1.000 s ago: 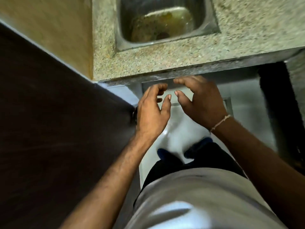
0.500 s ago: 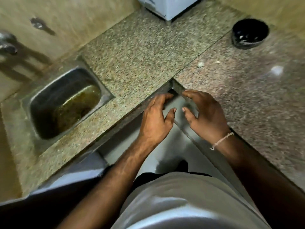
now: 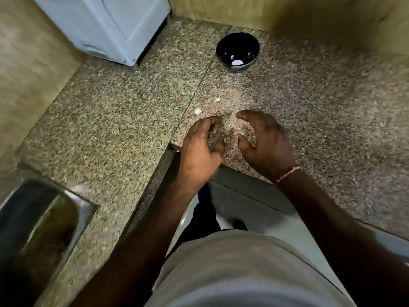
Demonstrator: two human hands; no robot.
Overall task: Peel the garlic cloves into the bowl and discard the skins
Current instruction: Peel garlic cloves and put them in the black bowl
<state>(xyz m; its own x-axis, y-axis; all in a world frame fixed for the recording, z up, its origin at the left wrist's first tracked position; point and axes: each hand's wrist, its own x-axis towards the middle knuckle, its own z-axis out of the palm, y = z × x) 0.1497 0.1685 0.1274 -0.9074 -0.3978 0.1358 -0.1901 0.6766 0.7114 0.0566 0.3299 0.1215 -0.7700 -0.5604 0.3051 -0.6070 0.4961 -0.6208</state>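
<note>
A: Where were the hands just then, and why so close together?

B: The left hand (image 3: 202, 149) and the right hand (image 3: 265, 144) hovered side by side over the inner corner of the bench (image 3: 124, 120), palms down. The left hand's fingers were loosely curled; the right's were spread and bent. Neither seemed to hold anything, though blur hid the left fingertips, so a scrap of skin there couldn't be ruled out. I'd judge they were poised that way to reach for the pieces just ahead.

A: Which pieces?

B: Two small pale bits on the stone: one piece (image 3: 198, 111) just beyond the left hand, near the seam between the slabs, and another piece (image 3: 217, 99) a little farther on. Whether they were garlic cloves or loose skins I couldn't tell; they were too small.

A: And the bowl?

B: The dark bowl (image 3: 238, 52) sat well apart from the hands, toward the back wall, upright. Something white lay at its bottom, likely peeled garlic, placed there to keep it clear of the scraps.

A: Any other container?

B: The steel sink (image 3: 33, 218) at the person's left, with murky residue inside. A white appliance (image 3: 106, 25) stood in the far corner.
</note>
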